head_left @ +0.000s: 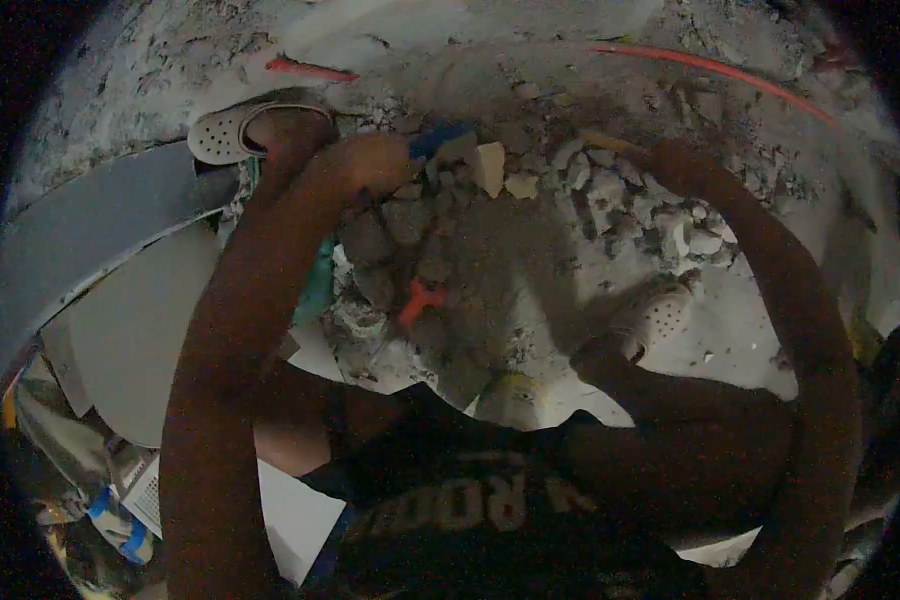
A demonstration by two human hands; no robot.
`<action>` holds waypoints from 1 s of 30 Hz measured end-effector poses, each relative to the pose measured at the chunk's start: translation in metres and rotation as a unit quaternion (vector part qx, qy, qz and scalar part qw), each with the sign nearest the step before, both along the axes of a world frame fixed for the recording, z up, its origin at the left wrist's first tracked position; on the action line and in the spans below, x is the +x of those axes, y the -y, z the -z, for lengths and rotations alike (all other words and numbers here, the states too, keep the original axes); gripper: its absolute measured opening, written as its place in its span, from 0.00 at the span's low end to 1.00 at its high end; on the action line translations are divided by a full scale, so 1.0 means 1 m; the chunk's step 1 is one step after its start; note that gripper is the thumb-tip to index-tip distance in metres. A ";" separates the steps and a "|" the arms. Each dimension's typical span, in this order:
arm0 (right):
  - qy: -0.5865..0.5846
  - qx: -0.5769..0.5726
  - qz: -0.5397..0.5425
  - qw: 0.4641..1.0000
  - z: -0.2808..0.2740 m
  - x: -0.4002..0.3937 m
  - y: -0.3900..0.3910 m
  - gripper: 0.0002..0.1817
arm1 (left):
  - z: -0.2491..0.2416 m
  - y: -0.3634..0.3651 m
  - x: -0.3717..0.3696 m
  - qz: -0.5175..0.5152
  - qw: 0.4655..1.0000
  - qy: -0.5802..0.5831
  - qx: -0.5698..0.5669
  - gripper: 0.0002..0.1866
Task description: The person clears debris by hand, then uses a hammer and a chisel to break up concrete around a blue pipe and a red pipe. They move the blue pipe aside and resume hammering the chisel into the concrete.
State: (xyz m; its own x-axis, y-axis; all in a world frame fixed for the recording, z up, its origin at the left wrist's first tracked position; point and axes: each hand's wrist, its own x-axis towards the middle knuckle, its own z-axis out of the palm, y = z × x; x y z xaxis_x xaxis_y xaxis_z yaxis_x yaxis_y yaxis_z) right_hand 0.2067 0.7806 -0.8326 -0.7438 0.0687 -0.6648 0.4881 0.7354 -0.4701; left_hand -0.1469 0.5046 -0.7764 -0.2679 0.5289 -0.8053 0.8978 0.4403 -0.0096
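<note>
My left hand (370, 165) reaches forward into a pile of grey and white rubble (570, 200), fingers curled around a blue-tipped object (442, 138) beside a pale chunk (489, 165). Across the pile, my right hand (675, 160) rests at its far right edge, next to a tan sliver (602, 140). It is dark, and its fingers cannot be made out. Both forearms frame the rubble. A small orange piece (420, 297) lies among the stones below my left hand.
White perforated clogs (232, 132) (660, 315) sit on either side of the pile. A thin red pipe (715, 68) and a red strip (310, 69) lie on the dusty floor beyond. Grey boards (100, 225) and scrap (120, 520) lie at left.
</note>
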 end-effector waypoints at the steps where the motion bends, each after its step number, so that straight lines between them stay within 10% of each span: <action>1: 0.075 -0.034 0.025 0.996 -0.001 -0.003 0.003 0.23 | -0.004 -0.006 -0.003 0.050 0.998 -0.011 0.043 0.25; 4: -0.306 0.089 -0.041 0.947 0.016 0.012 0.015 0.20 | -0.002 -0.025 -0.012 0.075 0.992 -0.030 0.096 0.24; 10: -0.023 0.128 -0.066 0.989 0.006 0.000 0.015 0.17 | 0.042 -0.021 -0.057 -0.043 0.986 -0.085 0.139 0.24; 19: -0.092 0.145 -0.157 0.973 0.060 0.019 -0.010 0.23 | 0.031 0.043 -0.108 0.005 0.995 -0.096 0.019 0.21; 22: -0.019 0.058 -0.051 0.997 0.033 0.015 0.002 0.29 | -0.012 0.012 -0.088 0.063 0.997 -0.051 -0.016 0.20; 25: -0.209 0.165 0.063 0.962 0.038 0.027 0.014 0.37 | -0.039 -0.024 -0.070 0.108 0.993 -0.039 -0.012 0.19; 30: -0.050 0.036 0.032 0.998 -0.040 -0.007 0.022 0.36 | -0.047 -0.049 -0.043 0.127 0.990 -0.031 0.054 0.18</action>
State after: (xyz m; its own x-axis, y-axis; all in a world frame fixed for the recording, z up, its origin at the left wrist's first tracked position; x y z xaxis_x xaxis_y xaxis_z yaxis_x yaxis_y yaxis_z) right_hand 0.1993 0.7585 -0.7929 -0.7984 0.1625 -0.5799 0.4887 0.7374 -0.4662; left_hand -0.1901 0.5538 -0.7296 -0.1630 0.6669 -0.7271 0.9787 0.2028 -0.0335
